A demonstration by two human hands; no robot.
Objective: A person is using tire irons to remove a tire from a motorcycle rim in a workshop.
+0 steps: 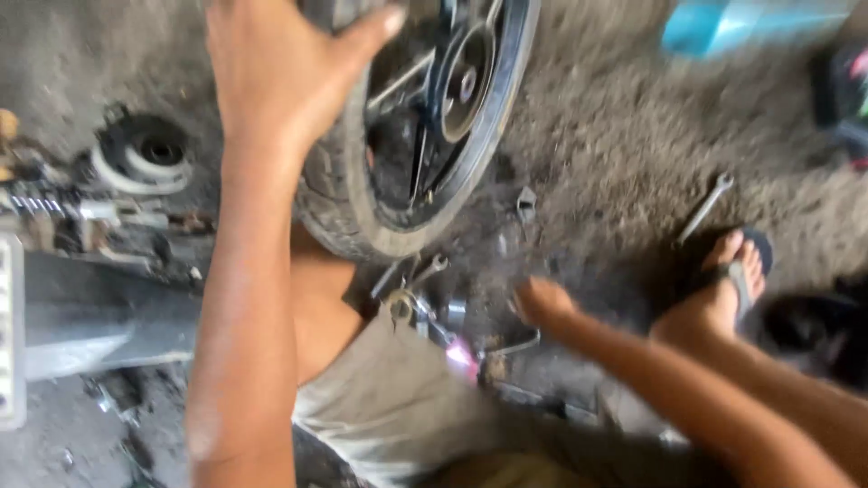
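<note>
A black motorcycle wheel [452, 99] with its tyre stands upright on the dirty ground at the top middle. My left hand [276, 68] rests on top of the tyre, fingers wrapped over the tread. My right hand [541, 301] reaches low toward a cluster of small tools [425, 298] on the ground below the wheel; its fingers look curled, and blur hides whether it holds anything. My knee in light shorts [398, 398] sits between the two arms.
A wrench [705, 208] lies on the ground at the right, near my foot in a sandal [723, 289]. Motorcycle parts, a spring and a round hub [145, 154] sit at the left. A blue object [723, 23] is at the top right.
</note>
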